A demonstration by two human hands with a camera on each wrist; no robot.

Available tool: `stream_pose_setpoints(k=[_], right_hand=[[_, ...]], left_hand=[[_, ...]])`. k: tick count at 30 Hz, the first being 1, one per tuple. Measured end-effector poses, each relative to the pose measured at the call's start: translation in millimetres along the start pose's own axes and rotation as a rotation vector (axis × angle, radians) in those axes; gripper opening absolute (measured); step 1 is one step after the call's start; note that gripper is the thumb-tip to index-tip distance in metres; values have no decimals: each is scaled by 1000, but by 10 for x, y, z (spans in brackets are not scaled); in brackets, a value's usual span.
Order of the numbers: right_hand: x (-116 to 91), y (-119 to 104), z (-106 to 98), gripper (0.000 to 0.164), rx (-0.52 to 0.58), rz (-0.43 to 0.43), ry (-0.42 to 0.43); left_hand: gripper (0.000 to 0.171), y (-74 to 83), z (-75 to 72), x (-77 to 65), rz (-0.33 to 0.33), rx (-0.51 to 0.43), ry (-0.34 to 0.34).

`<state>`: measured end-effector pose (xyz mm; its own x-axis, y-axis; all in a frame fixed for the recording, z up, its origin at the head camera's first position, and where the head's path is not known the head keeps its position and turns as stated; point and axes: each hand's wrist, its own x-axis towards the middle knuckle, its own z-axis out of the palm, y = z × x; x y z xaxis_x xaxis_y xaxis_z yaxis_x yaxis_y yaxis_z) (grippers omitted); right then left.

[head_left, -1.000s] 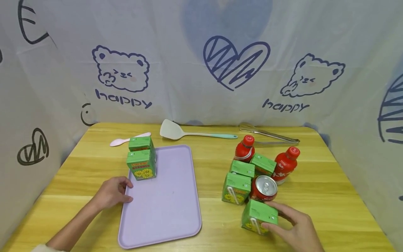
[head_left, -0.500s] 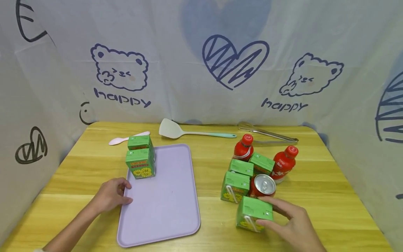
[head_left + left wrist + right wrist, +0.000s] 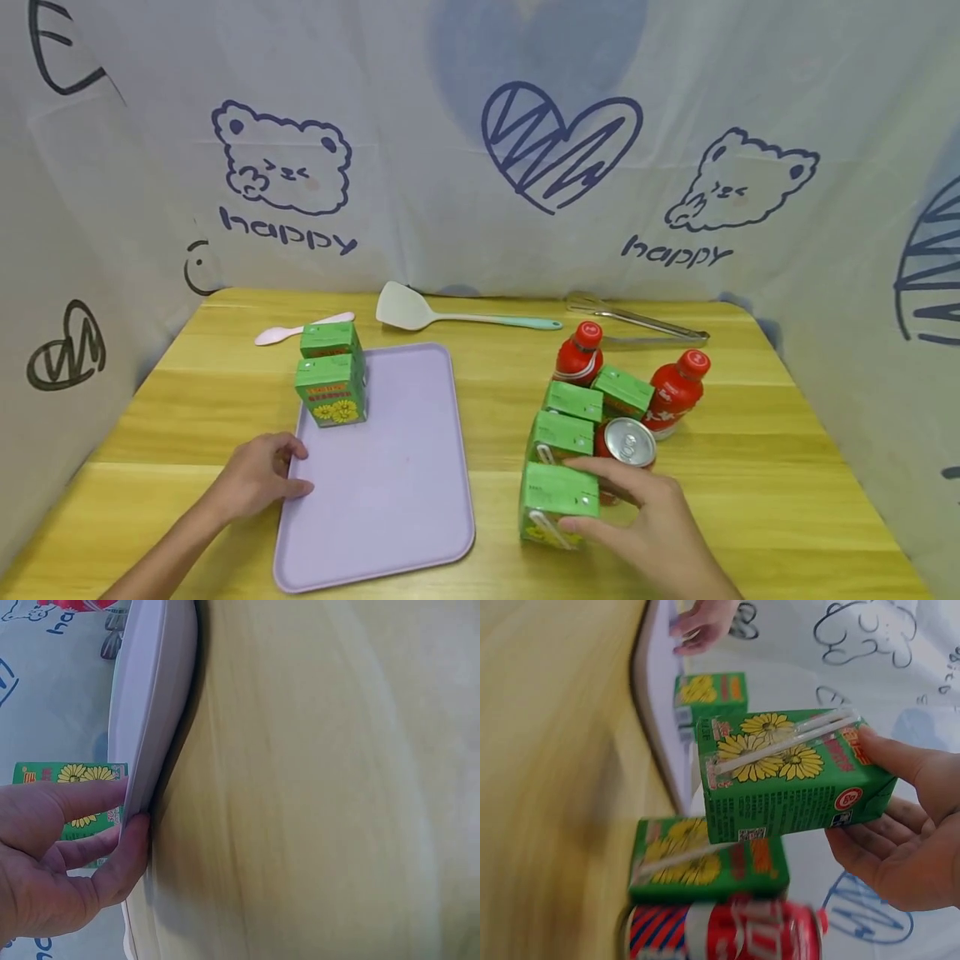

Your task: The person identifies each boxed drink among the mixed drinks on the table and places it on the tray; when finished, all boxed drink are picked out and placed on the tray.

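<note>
Juice carton (image 3: 558, 502), green with yellow flowers, sits in the right hand (image 3: 648, 529), thumb on one side and fingers curled round the other, raised just off the yellow wooden worktop (image 3: 750, 492). Behind that hand stand more cartons, a red can (image 3: 628, 446) and two red bottles. The left hand (image 3: 258, 479) pinches the near-left rim of the lilac tray (image 3: 390, 467), where two cartons stand beyond its fingers. A printed cloth backs the worktop.

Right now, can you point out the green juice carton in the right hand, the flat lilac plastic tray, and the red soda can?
green juice carton (image 3: 558, 492), head view, top face.
flat lilac plastic tray (image 3: 390, 483), head view, bare floor.
red soda can (image 3: 630, 442), head view, silver lid.
</note>
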<state>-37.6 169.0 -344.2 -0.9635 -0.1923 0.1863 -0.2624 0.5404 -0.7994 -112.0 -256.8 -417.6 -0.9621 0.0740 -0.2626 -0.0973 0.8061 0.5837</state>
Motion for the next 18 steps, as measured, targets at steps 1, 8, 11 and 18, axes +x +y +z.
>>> stream_pose_setpoints(k=[1, 8, 11, 18], right_hand=[[24, -32, 24, 45, 2, 5, 1], [262, -187, 185, 46, 6, -39, -14], [360, -227, 256, 46, -8, -64, -36], [563, -345, 460, 47, 49, -99, -100]], left_hand=[[40, -3, -8, -6, 5, -3, 1], [40, -6, -18, -56, 18, 9, -1], [41, -6, -14, -76, 18, 1, -4], [37, -25, 17, -128, 27, -22, -15]])
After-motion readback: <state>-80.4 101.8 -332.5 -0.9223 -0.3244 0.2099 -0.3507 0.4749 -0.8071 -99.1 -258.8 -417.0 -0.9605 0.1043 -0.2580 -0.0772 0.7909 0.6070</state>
